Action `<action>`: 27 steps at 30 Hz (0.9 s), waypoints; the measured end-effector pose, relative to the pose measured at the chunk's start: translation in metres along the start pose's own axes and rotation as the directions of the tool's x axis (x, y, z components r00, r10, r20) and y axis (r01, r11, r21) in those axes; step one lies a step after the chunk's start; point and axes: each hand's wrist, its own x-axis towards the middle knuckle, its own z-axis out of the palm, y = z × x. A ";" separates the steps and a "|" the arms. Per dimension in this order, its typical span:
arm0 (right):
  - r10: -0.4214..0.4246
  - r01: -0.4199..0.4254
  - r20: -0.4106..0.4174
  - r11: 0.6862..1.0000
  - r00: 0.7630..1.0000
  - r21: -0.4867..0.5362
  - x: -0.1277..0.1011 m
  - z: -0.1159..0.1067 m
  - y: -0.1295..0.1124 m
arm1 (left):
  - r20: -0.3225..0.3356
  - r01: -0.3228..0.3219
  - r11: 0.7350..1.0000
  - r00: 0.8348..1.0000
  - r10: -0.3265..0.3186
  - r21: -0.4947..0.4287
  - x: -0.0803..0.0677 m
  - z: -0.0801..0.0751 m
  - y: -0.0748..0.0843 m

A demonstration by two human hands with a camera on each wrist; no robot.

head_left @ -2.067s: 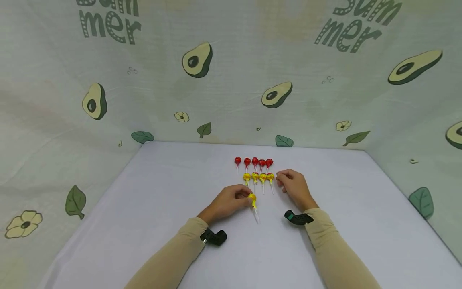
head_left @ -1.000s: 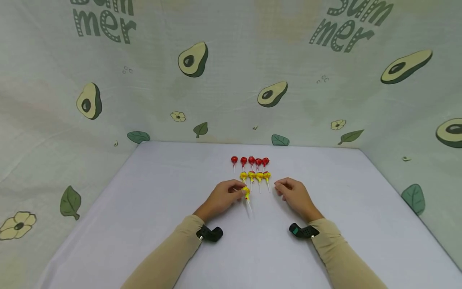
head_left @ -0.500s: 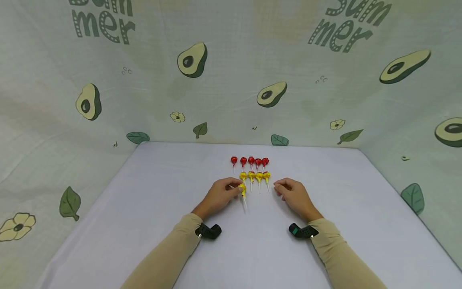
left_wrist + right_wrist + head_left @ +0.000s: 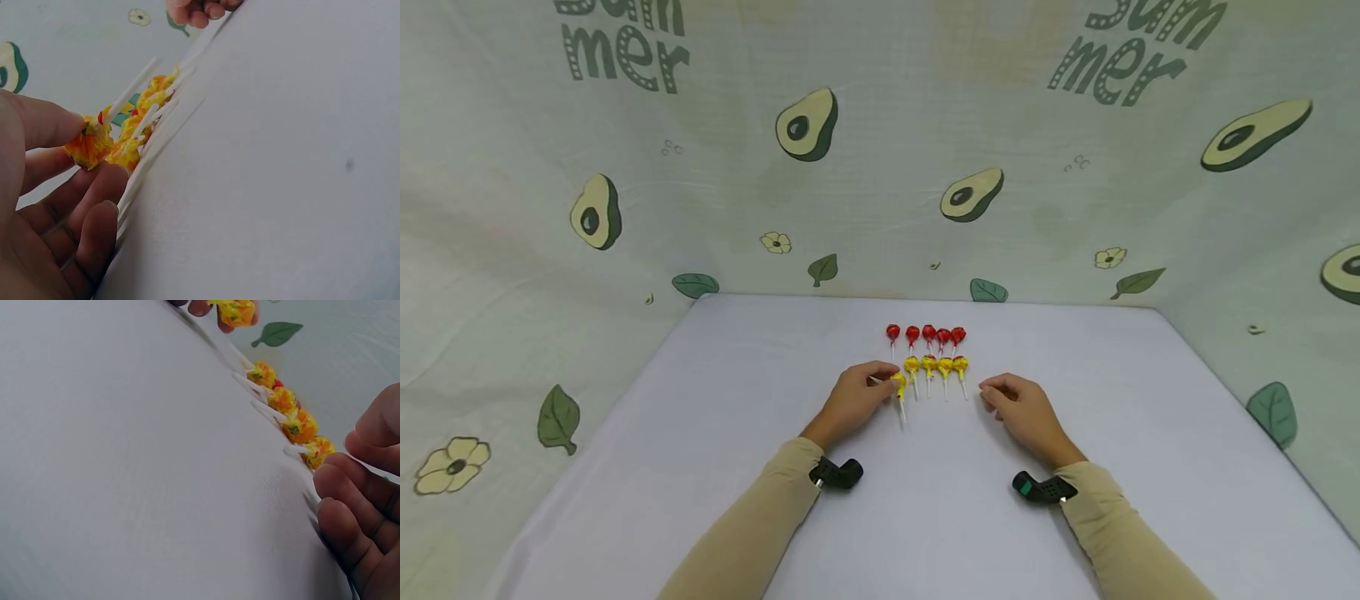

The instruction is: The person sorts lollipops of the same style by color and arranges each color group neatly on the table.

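Observation:
My left hand [image 4: 854,402] pinches a yellow-wrapped lollipop [image 4: 90,145] by its head between thumb and fingers, its white stick angled away from the palm. In the head view this lollipop is at the left end of a row of yellow lollipops [image 4: 928,365] lying on the white table. Farther back lies a row of red lollipops [image 4: 913,333], sticks toward me. To the right of the yellow row, my right hand [image 4: 1024,414] rests with loosely curled fingers, nothing between them. In the right wrist view its fingertips are close to the nearest yellow lollipop [image 4: 319,451].
The table [image 4: 760,350] has a white cover. Behind it and along both sides hangs a pale cloth [image 4: 880,150] printed with avocados, leaves and flowers. Each wrist wears a black camera device, one on the left [image 4: 837,473] and one on the right [image 4: 1043,488].
The left hand has carried the pinched yellow lollipop leftward and slightly away from me, from in front of the row to its left end. My right hand has drawn back slightly toward me.

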 end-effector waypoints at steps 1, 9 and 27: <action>-0.001 0.001 -0.005 1.000 1.000 -0.002 -0.001 -0.001 0.000 | -0.005 -0.003 1.000 1.000 0.003 0.003 0.002 0.000 0.000; 0.002 -0.002 -0.016 1.000 1.000 -0.003 -0.004 -0.002 0.005 | -0.029 -0.028 1.000 0.999 0.028 0.002 0.014 -0.002 -0.003; -0.040 0.040 -0.013 0.999 0.999 -0.008 -0.005 -0.001 0.004 | -0.092 0.030 0.981 0.996 -0.013 0.193 0.039 -0.001 0.004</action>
